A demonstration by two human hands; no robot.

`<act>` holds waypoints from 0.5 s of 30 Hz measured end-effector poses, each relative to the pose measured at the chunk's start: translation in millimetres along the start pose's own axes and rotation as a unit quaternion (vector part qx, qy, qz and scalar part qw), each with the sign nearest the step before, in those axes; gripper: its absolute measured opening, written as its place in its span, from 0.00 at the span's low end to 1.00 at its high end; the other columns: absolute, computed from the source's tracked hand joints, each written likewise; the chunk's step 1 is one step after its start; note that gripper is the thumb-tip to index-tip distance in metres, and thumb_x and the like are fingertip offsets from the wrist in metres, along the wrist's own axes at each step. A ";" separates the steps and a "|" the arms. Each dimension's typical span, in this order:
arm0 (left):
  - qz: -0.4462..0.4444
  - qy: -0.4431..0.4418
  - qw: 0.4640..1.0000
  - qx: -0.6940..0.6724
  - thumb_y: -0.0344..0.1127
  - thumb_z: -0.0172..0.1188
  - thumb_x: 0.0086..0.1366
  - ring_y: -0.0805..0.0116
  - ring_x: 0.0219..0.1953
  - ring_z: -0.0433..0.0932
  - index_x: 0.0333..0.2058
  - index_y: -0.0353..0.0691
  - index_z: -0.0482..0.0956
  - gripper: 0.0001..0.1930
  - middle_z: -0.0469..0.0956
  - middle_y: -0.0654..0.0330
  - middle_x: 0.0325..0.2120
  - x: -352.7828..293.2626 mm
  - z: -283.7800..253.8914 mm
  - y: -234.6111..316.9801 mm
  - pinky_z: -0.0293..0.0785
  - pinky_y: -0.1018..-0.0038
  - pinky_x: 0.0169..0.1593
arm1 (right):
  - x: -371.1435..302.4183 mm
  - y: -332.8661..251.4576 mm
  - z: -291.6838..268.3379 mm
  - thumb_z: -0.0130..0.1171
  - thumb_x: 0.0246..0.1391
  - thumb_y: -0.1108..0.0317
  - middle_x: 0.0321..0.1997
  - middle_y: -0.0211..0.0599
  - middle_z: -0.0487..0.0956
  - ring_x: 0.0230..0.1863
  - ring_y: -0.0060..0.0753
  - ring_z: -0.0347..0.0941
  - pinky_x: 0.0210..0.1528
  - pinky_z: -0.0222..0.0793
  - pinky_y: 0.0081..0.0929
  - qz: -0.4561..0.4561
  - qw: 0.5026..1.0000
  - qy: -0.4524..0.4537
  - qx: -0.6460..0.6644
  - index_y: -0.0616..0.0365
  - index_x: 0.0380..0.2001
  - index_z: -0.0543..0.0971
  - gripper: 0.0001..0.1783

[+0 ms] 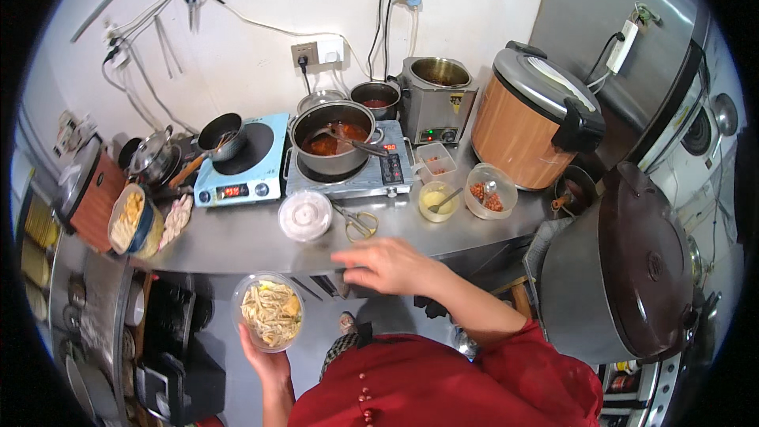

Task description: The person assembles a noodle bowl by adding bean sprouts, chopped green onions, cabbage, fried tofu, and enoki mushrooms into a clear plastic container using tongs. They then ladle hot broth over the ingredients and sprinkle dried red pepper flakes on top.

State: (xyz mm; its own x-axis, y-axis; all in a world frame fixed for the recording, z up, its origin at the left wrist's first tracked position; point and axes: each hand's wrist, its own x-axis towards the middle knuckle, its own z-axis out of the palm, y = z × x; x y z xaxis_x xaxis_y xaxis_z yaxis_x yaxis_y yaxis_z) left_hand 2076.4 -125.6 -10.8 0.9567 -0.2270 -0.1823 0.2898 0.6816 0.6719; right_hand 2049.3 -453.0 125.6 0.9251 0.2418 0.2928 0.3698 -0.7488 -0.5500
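Note:
My left hand (259, 354) holds a clear round plastic bowl (237, 315) from below, off the counter's front edge. Pale shredded strips of food (273, 318) with some yellow pieces fill it. My right hand (386, 264) reaches over the counter's edge, its fingers stretched out to the left and holding nothing. Just beyond those fingers lies a pair of scissors (361, 226) with yellowish handles. To their left sits a round tub with a whitish lid (306, 216).
On the steel counter (237, 249) stand two induction cookers. One bears a pot (334, 160) of reddish broth with a ladle, the other a frying pan (222, 133). Small tubs (490, 191), a wood-patterned rice cooker (518, 122) and a large dark lidded container (589, 269) are at the right.

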 end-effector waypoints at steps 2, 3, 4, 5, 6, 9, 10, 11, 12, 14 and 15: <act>-0.012 -0.011 1.000 0.001 0.57 0.40 0.75 0.59 0.65 0.68 0.66 0.39 0.64 0.32 0.68 0.57 0.64 46.6 8.3 17.9 0.63 0.60 0.67 | 43.0 39.9 1.9 0.64 0.55 0.62 0.45 0.36 0.80 0.43 0.43 0.78 0.43 0.72 0.40 0.038 0.995 0.073 -0.057 0.54 0.52 0.79 0.21; -0.014 -0.030 0.999 -0.003 0.57 0.40 0.75 0.59 0.65 0.67 0.66 0.39 0.63 0.32 0.68 0.56 0.64 69.2 12.6 26.6 0.63 0.60 0.67 | 65.2 61.8 1.5 0.66 0.53 0.62 0.47 0.37 0.79 0.44 0.43 0.78 0.45 0.71 0.40 0.039 0.982 0.109 -0.149 0.54 0.52 0.79 0.23; 0.002 -0.025 1.000 0.005 0.57 0.40 0.75 0.59 0.65 0.67 0.66 0.39 0.63 0.32 0.68 0.56 0.64 90.5 16.9 32.6 0.63 0.60 0.67 | 86.4 84.5 0.3 0.67 0.51 0.62 0.49 0.38 0.78 0.46 0.43 0.77 0.47 0.69 0.40 0.026 0.959 0.155 -0.235 0.54 0.52 0.78 0.24; 0.012 -0.015 1.000 0.009 0.57 0.40 0.74 0.59 0.65 0.67 0.66 0.39 0.63 0.32 0.68 0.56 0.64 109.5 20.6 38.1 0.63 0.60 0.66 | 106.0 106.6 -2.0 0.68 0.49 0.62 0.49 0.39 0.77 0.47 0.43 0.77 0.49 0.67 0.40 0.032 0.931 0.182 -0.315 0.53 0.54 0.77 0.27; 0.033 -0.046 0.998 0.003 0.57 0.40 0.74 0.58 0.65 0.67 0.66 0.38 0.63 0.32 0.68 0.55 0.64 125.3 23.1 40.7 0.63 0.61 0.66 | 122.1 127.6 -3.6 0.69 0.47 0.62 0.49 0.39 0.75 0.48 0.44 0.76 0.51 0.65 0.40 0.041 0.893 0.206 -0.397 0.53 0.55 0.77 0.29; 0.000 -0.019 1.000 0.009 0.57 0.41 0.74 0.58 0.65 0.67 0.66 0.38 0.63 0.32 0.68 0.55 0.63 171.8 25.3 49.2 0.63 0.61 0.67 | 150.8 173.6 -3.5 0.67 0.47 0.65 0.47 0.41 0.74 0.45 0.45 0.77 0.46 0.70 0.41 0.186 0.887 0.051 -0.419 0.52 0.58 0.75 0.31; -0.010 -0.020 1.000 0.007 0.57 0.41 0.74 0.58 0.65 0.67 0.66 0.38 0.63 0.32 0.68 0.55 0.63 183.1 25.5 48.6 0.63 0.61 0.67 | 155.8 182.6 -1.8 0.62 0.51 0.66 0.45 0.41 0.74 0.43 0.45 0.78 0.44 0.72 0.40 0.183 0.891 0.037 -0.413 0.54 0.56 0.76 0.26; -0.017 -0.018 1.000 0.007 0.57 0.42 0.74 0.59 0.64 0.68 0.66 0.39 0.63 0.32 0.68 0.56 0.63 192.6 25.9 46.9 0.64 0.61 0.66 | 161.1 189.9 -0.7 0.57 0.55 0.66 0.43 0.41 0.75 0.42 0.44 0.79 0.41 0.74 0.40 0.191 0.893 0.011 -0.407 0.55 0.53 0.77 0.21; -0.023 -0.015 1.000 0.008 0.58 0.42 0.74 0.59 0.63 0.69 0.66 0.41 0.64 0.32 0.69 0.57 0.63 201.4 26.8 45.1 0.65 0.61 0.65 | 165.1 194.6 -0.2 0.52 0.59 0.67 0.40 0.41 0.75 0.40 0.44 0.80 0.39 0.75 0.40 0.199 0.894 -0.013 -0.401 0.57 0.51 0.78 0.17; -0.028 -0.027 0.999 0.002 0.59 0.42 0.74 0.60 0.62 0.71 0.66 0.43 0.65 0.32 0.71 0.59 0.62 217.7 28.8 39.5 0.67 0.61 0.63 | 171.3 198.1 0.8 0.52 0.59 0.69 0.44 0.44 0.74 0.34 0.43 0.81 0.33 0.78 0.40 0.192 0.887 -0.042 -0.418 0.58 0.56 0.73 0.21; -0.036 -0.008 0.999 0.009 0.59 0.42 0.74 0.60 0.62 0.71 0.66 0.43 0.65 0.32 0.70 0.59 0.62 224.3 30.0 37.0 0.67 0.61 0.63 | 174.0 197.9 0.2 0.52 0.58 0.69 0.47 0.44 0.73 0.34 0.42 0.81 0.33 0.78 0.39 0.207 0.881 -0.069 -0.420 0.57 0.59 0.71 0.25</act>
State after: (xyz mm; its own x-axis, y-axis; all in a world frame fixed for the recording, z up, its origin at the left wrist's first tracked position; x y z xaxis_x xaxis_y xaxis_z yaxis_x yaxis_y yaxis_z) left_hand 2300.9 -172.1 -5.3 0.9327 -0.2862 -0.2196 0.3574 0.6510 0.6697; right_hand 2283.5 -559.0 67.6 0.9888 -0.1293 0.0742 -0.1420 -0.9688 0.2031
